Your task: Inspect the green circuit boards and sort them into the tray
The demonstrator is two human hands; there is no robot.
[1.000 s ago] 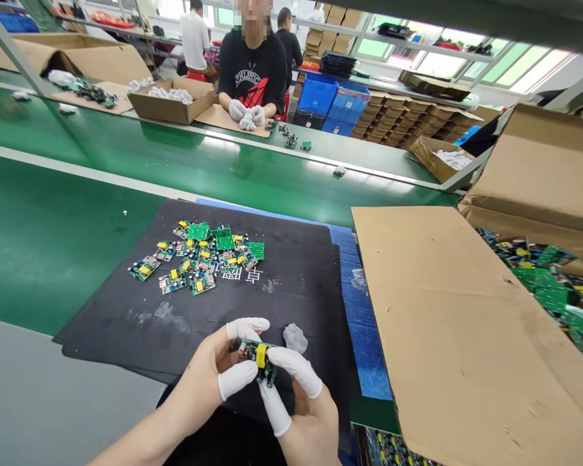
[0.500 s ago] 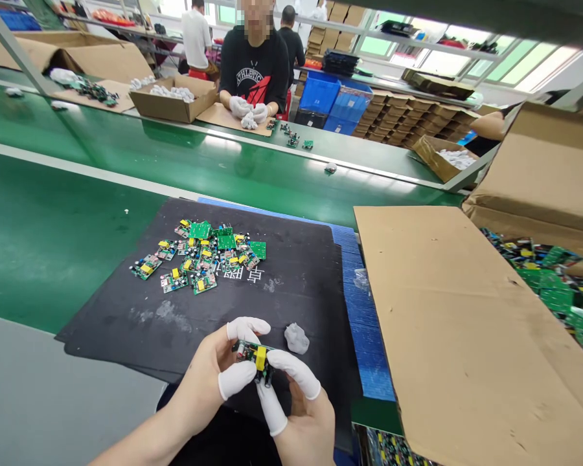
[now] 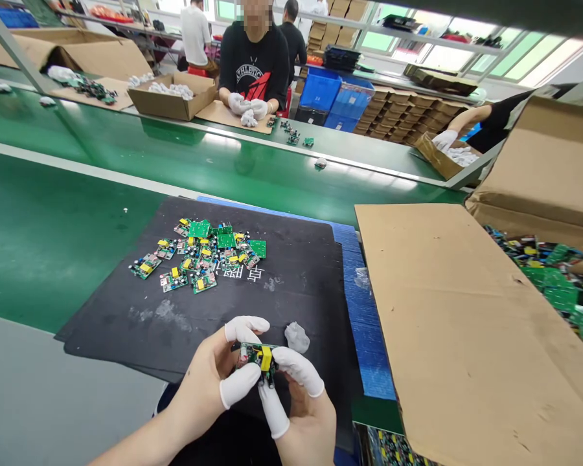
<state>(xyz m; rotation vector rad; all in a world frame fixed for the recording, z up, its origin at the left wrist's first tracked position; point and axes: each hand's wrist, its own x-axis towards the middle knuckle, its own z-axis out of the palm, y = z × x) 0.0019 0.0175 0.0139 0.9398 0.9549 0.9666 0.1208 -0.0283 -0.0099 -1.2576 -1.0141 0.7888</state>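
Observation:
Near the front edge of a black mat (image 3: 301,272), my left hand (image 3: 218,375) grips the left side of a small circuit board (image 3: 258,356) with a yellow part on it. The board's right end is pinched by my right hand (image 3: 304,398). White covers sit on the thumb and fingertips of both hands. A lump of grey-white putty (image 3: 297,337) lies on the mat just beyond my right hand. Farther up the mat is a loose pile of several similar boards (image 3: 206,249), some with their green undersides up.
A large cardboard flap (image 3: 447,310) covers the right side, with a box of boards (image 3: 554,285) beyond it. Behind the mat runs a green conveyor (image 3: 252,165) carrying a small item (image 3: 320,164). Across it, a person (image 3: 255,71) works beside an open box (image 3: 168,107).
The board and my hands have shifted slightly right. On the conveyor, small items have moved left. At the far right, another person's gloved hand now reaches into a box of white pieces.

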